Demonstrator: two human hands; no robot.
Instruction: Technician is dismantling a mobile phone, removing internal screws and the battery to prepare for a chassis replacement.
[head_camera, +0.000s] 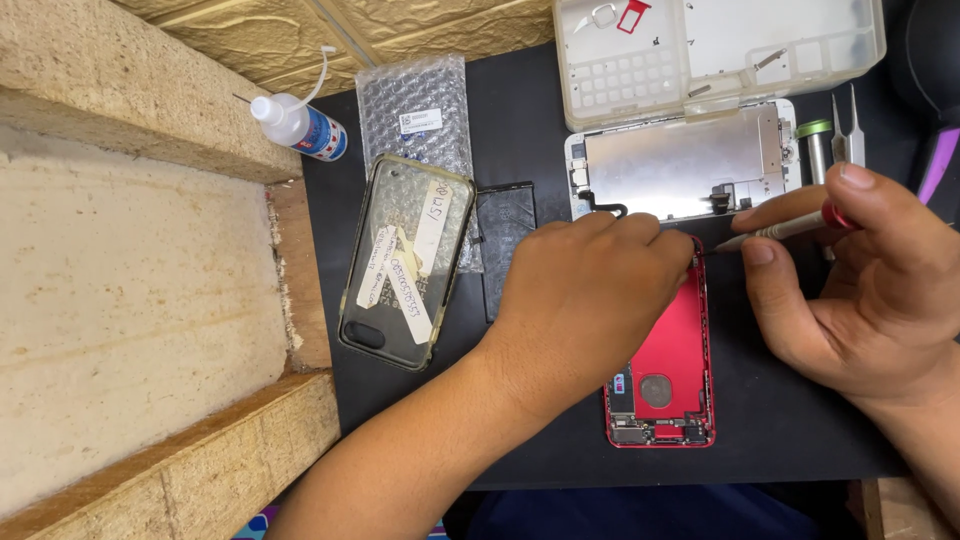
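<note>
A: In the head view, our left hand (590, 290) lies palm down on the red phone housing (665, 385), fingers curled over its upper end; we'd judge it is pressing the housing flat so it cannot slide on the black mat (800, 420); it is clenched on nothing, just bearing down.

B: And our right hand (860, 280) is pinched around a slim screwdriver (780, 230), thumb on top of its red collar, forefinger beneath; the tip points toward the left hand's fingertips, at the housing's top edge; held low and nearly level, likely to reach a small screw there, though the tip itself is too small for us to tell whether it touches.

A: Just beyond our left knuckles lies the detached screen assembly (685, 160), metal back up, a cable looping toward the housing; probably kept close because it is tethered.

B: Beyond that, the clear parts tray (720, 45); past our right fingertips, tweezers (848, 135) within easy reach.

A: Out past our left wrist, on the counter, a dark clear case (405, 265) with taped paper labels, a flat black battery (503, 240) beside it, bubble wrap (415, 105), and a small squeeze bottle (297, 125) farther off.
</note>
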